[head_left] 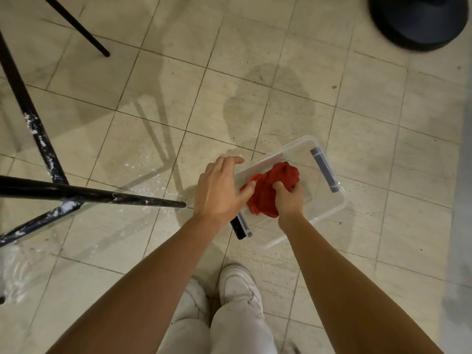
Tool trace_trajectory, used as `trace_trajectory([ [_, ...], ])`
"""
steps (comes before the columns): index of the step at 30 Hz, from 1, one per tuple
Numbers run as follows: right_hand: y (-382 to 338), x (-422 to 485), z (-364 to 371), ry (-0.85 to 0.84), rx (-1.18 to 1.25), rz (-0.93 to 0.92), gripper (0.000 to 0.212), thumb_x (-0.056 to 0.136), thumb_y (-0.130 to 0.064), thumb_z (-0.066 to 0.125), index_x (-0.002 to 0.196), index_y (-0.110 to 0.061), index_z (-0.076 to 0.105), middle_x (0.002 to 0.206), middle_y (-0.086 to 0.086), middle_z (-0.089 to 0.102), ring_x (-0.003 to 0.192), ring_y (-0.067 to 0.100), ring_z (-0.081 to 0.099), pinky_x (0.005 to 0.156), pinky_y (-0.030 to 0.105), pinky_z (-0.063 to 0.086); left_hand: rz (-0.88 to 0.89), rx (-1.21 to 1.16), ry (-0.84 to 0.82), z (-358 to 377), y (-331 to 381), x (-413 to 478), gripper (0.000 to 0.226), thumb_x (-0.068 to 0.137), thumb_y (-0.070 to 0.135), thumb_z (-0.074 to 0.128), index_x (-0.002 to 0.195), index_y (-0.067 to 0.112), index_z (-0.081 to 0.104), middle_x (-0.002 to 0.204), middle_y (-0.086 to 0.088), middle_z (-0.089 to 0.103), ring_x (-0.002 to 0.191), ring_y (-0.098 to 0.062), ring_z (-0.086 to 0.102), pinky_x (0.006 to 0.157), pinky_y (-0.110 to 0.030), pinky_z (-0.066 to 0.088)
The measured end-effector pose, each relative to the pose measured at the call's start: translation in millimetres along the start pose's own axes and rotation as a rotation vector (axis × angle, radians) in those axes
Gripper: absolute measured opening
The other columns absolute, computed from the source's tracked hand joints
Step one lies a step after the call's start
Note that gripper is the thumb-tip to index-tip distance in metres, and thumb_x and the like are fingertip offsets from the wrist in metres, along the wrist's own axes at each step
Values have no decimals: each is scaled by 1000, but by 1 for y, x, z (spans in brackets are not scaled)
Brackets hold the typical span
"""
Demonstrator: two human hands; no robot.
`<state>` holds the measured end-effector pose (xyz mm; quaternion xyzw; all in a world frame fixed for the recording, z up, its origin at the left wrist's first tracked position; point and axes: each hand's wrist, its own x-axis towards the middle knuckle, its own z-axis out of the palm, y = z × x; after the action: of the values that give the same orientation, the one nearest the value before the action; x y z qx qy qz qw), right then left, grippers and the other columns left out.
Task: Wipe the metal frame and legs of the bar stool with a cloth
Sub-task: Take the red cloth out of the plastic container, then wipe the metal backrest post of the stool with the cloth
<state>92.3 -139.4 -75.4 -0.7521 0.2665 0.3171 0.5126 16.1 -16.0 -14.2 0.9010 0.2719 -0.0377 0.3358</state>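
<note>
A red cloth [273, 185] lies bunched inside a clear plastic tub [329, 213] on the tiled floor. My right hand [288, 199] is closed on the cloth's near side. My left hand [221, 190] rests over the tub's left rim with fingers spread, its thumb touching the cloth. The bar stool's black metal legs [40, 139] and crossbar [102, 196] stand at the left, flecked with white residue. The stool's seat is out of view.
White specks and a wet sheen cover the floor tiles [143, 175] under the stool. A dark round base [419, 21] sits at the top right. My white shoes [240, 284] are just below the tub. The tub has dark latch handles at both ends.
</note>
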Motion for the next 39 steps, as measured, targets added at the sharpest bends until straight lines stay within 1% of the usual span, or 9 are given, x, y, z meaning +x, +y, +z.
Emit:
trace_trajectory([
  [5, -22, -44, -11, -144, 81, -88, 29, 92, -11, 48, 118, -20, 40, 102, -2, 52, 86, 11, 51, 65, 23, 43, -153, -56, -93, -20, 23, -8, 54, 89, 48, 56, 133, 19, 45, 130, 0, 54, 118, -20, 52, 99, -39, 42],
  [9, -51, -88, -18, -296, 98, -159, 23, 91, -6, 46, 106, -23, 45, 95, -2, 55, 84, 14, 55, 68, 27, 48, -432, -265, -260, -50, 46, -19, 72, 89, 58, 49, 142, 11, 34, 137, -7, 50, 123, -26, 51, 100, -33, 39],
  [14, -90, -145, -24, -467, 66, -218, 27, 86, -4, 46, 110, -13, 52, 96, 7, 61, 86, 21, 59, 68, 31, 52, -625, -509, -377, -102, 67, -41, 76, 81, 75, 42, 119, 12, 61, 117, -2, 65, 107, -19, 57, 85, -31, 37],
  [18, -114, -190, -31, -573, 53, -260, 23, 84, -7, 47, 105, -13, 55, 92, 7, 62, 86, 21, 60, 72, 34, 51, -561, -689, -249, -143, 86, -69, 45, 90, 57, 48, 115, 22, 56, 105, 5, 61, 80, -4, 52, 72, -29, 35],
  [21, -130, -226, -36, -604, -31, -367, 20, 86, -13, 49, 105, -12, 56, 95, 7, 63, 90, 23, 60, 81, 39, 50, -496, -757, -124, -177, 101, -92, 31, 91, 42, 55, 113, 20, 56, 111, -1, 65, 88, -10, 58, 73, -31, 45],
  [24, -148, -267, -37, -590, -165, -529, 21, 92, -23, 50, 112, -16, 51, 103, 4, 62, 96, 23, 60, 85, 39, 51, -421, -741, -12, -213, 117, -114, 39, 85, 39, 57, 118, 20, 53, 115, -6, 65, 103, -21, 61, 92, -47, 49],
  [29, -168, -328, -33, -451, -238, -863, 63, 94, -18, 51, 146, -17, 16, 137, 6, 39, 121, 14, 43, 101, 23, 34, -261, -701, 119, -261, 139, -149, 34, 98, 16, 45, 130, 15, 33, 111, -4, 58, 103, -20, 59, 92, -37, 49],
  [33, -177, -377, -33, -425, -319, -1024, 52, 98, -28, 43, 146, -21, 25, 134, 2, 31, 123, 10, 35, 99, 18, 24, -144, -647, 202, -297, 153, -180, 41, 98, 11, 42, 135, 23, 31, 106, 2, 59, 99, -16, 58, 91, -33, 47],
  [39, -198, -438, -33, -425, -261, -1137, 51, 97, -34, 44, 144, -18, 34, 125, 9, 41, 123, 18, 39, 95, 16, 24, -70, -712, 235, -359, 176, -218, 51, 84, 1, 43, 124, 31, 53, 106, -3, 67, 100, -19, 61, 93, -34, 45],
])
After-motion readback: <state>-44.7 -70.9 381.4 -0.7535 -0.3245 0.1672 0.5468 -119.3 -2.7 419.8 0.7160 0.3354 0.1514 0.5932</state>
